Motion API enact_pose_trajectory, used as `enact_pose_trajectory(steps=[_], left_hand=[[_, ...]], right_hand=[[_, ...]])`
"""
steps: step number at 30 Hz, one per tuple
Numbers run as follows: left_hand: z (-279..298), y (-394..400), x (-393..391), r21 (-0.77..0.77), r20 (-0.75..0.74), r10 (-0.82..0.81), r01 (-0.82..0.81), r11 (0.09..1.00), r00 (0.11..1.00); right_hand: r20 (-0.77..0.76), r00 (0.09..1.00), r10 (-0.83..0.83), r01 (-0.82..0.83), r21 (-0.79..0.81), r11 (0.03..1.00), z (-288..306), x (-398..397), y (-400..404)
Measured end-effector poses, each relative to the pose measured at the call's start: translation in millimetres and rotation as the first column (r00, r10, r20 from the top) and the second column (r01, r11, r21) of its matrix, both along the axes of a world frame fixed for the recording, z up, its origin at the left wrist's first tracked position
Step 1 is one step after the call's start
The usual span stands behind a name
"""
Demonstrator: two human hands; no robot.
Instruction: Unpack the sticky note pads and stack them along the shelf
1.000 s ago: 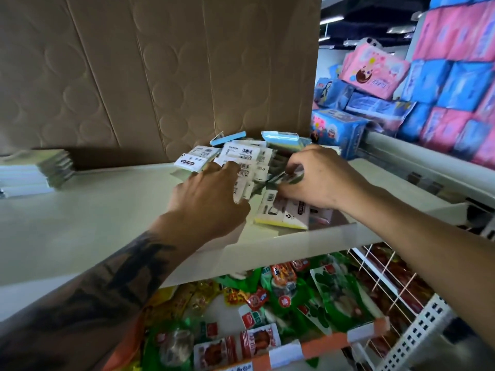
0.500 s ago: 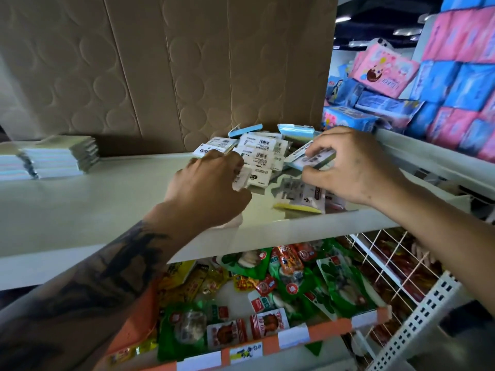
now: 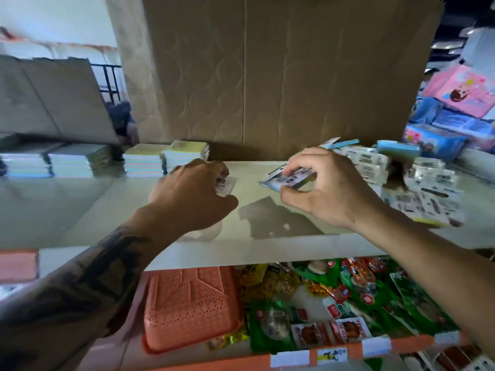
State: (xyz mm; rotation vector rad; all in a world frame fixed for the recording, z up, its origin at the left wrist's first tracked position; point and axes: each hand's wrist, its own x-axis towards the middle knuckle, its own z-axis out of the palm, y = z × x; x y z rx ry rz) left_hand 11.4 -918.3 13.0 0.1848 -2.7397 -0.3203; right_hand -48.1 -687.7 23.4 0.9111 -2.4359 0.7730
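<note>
Your left hand (image 3: 192, 194) reaches forward over the white shelf (image 3: 80, 210), back of the hand up, fingers curled around a small wrapped sticky note pad (image 3: 225, 184); most of this pad is hidden under your fingers. Your right hand (image 3: 326, 188) is lifted above the shelf and pinches another pad (image 3: 288, 179) between thumb and fingers, tilted. The picture is blurred, so this may be more than one pad. The unpacked pile (image 3: 396, 172) lies at the right; finished stacks (image 3: 163, 158) stand along the cardboard wall (image 3: 267, 76) at the left.
</note>
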Motion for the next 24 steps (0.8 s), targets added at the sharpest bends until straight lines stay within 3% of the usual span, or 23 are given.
enact_pose_trajectory(steps=[12,19,24], left_hand=[[-17,-176,43,0.076,0.121,0.052,-0.061,0.995,0.991],[-23,-191,52,-0.090,0.156,0.089,-0.075,0.993,0.984],[-15,-210,59,-0.043,0.216,0.093,-0.085,0.995,0.972]], right_hand=[[0.109,0.991,0.074,-0.077,0.028,0.997,-29,33,-185],[0.183,0.980,0.074,-0.103,0.154,0.983,-35,37,-211],[0.110,0.994,0.029,-0.058,0.270,0.961,-29,35,-209]])
